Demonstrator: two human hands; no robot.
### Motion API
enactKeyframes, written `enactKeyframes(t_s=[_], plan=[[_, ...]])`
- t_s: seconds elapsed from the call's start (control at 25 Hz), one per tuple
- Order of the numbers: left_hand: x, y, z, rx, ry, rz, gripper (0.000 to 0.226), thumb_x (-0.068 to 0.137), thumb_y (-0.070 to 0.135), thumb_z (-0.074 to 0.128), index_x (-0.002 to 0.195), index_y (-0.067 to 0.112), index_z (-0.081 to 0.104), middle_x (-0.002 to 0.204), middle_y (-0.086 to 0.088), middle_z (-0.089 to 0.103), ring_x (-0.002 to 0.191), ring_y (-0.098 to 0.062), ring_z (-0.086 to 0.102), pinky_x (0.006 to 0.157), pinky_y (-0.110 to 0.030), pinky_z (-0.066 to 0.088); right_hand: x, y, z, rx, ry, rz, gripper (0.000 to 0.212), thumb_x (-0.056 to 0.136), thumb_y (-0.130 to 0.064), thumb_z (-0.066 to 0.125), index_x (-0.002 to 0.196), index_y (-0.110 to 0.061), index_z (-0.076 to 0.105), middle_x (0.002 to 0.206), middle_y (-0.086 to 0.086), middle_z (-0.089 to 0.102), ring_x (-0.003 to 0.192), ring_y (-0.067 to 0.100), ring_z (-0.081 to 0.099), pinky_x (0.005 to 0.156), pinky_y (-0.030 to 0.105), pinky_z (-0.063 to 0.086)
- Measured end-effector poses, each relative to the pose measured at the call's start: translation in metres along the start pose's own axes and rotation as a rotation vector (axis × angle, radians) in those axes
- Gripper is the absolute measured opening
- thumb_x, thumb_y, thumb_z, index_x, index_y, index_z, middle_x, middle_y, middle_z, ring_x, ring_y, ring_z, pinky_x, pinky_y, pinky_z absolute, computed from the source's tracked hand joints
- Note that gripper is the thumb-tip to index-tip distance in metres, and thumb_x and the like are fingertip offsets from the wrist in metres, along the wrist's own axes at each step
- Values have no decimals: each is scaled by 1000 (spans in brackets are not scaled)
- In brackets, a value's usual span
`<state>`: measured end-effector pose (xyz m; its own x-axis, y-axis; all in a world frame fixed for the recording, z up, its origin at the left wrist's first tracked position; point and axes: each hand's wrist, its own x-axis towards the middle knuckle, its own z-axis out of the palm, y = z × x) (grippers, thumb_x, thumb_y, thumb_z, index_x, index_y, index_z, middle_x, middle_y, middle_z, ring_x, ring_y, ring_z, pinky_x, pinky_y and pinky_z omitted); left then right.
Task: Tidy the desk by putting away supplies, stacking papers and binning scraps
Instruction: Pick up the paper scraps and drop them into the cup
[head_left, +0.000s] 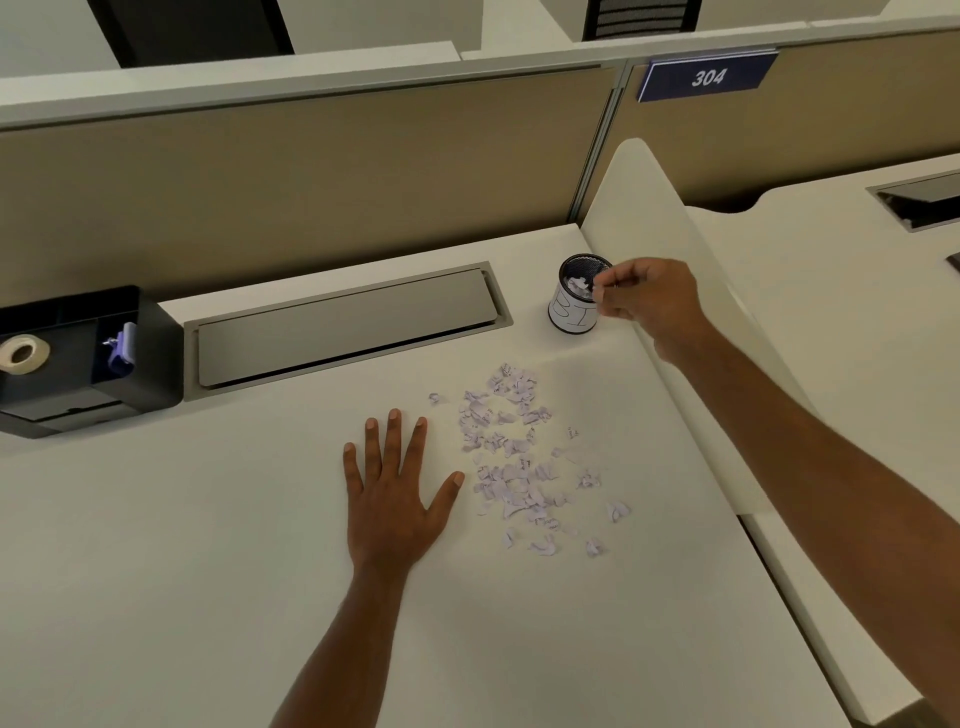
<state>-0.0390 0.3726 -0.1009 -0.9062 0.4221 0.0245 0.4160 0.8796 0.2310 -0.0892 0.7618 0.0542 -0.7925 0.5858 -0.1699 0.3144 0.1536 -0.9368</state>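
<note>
Now: R hand (649, 301) pinches a scrap (598, 292) w/ thumb + fingertips over mesh bin cup (574, 306), approx 1 o'clock of scrap pile (511, 457); L hand (395, 493) flat on desk (182, 571), fingers spread, at 9 o'clock; advise release well inside rim, bigger pinches next.

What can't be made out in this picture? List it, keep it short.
All in the head view:
- Whether the right hand pinches a scrap over the bin: too small and blurred.
- The end of the bin's label: covered by that hand.
- The writing on the scraps: too small.
- Part of the black organizer: cut off by the left edge.
</note>
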Motion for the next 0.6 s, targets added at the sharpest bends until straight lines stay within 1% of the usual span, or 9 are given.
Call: enactKeyframes(t_s=[0.08, 0.16, 0.24, 0.28, 0.32, 0.36, 0.44, 0.52, 0.6], plan=[[0, 0, 0, 8, -5, 0, 91, 103, 81, 32, 175, 31, 11, 185, -1, -3, 171, -28, -7, 136, -63, 10, 22, -10, 3, -89, 36, -55, 15, 75, 2, 82, 84, -9, 80, 76, 13, 73, 62, 22, 70, 72, 34, 65], [0, 0, 0, 15, -4, 1, 91, 103, 81, 33, 176, 31, 10, 185, -1, -3, 171, -29, -8, 135, -63, 10, 41, -14, 8, -231, 50, -123, 14, 75, 1, 81, 86, -7, 81, 71, 8, 71, 57, 17, 68, 68, 30, 62], [0, 0, 0, 8, 2, 4, 91, 103, 80, 34, 176, 30, 11, 185, -1, -3, 171, -29, -7, 136, -63, 9, 55, -14, 13, -449, 49, -212, 14, 75, 1, 79, 87, -6, 82, 71, 2, 72, 58, 11, 64, 64, 21, 55], [0, 0, 0, 2, 7, 5, 91, 103, 80, 35, 175, 30, 12, 185, -2, -2, 171, -29, -6, 136, -63, 9, 60, -13, 16, -568, 37, -262, 14, 76, 0, 78, 87, -7, 83, 75, 4, 74, 62, 12, 64, 64, 18, 50], [0, 0, 0, 0, 10, 6, 91, 103, 80, 35, 175, 30, 13, 185, -2, -1, 171, -29, -6, 136, -63, 10, 65, -11, 18, -666, 18, -305, 14, 78, 0, 76, 88, -6, 83, 81, 7, 78, 69, 16, 68, 66, 18, 48], [0, 0, -1, 4, 8, 5, 91, 103, 80, 35, 175, 29, 13, 185, -2, -1, 171, -29, -6, 136, -63, 10, 69, -10, 20, -741, -11, -332, 14, 80, 0, 75, 90, -5, 84, 88, 11, 80, 79, 22, 71, 70, 21, 49], [0, 0, -1, 16, -2, 4, 91, 103, 80, 33, 175, 29, 12, 185, -2, -2, 171, -29, -7, 136, -63, 9, 74, -9, 24, -876, -83, -351, 18, 86, 0, 71, 96, -5, 84, 100, 14, 80, 93, 29, 73, 79, 27, 51], [0, 0, -1, 16, -4, 4, 91, 103, 80, 33, 175, 29, 12, 185, -2, -3, 171, -29, -8, 136, -62, 9, 75, -8, 27, -984, -131, -363, 19, 89, -3, 69, 101, -6, 84, 106, 14, 79, 98, 32, 72, 84, 31, 53], [0, 1, -2, 9, -3, 3, 91, 103, 81, 32, 175, 29, 13, 185, -2, -2, 171, -29, -7, 136, -62, 9, 74, -8, 29, -1026, -138, -383, 19, 89, -5, 70, 103, -7, 83, 106, 14, 79, 98, 33, 71, 87, 34, 56]])
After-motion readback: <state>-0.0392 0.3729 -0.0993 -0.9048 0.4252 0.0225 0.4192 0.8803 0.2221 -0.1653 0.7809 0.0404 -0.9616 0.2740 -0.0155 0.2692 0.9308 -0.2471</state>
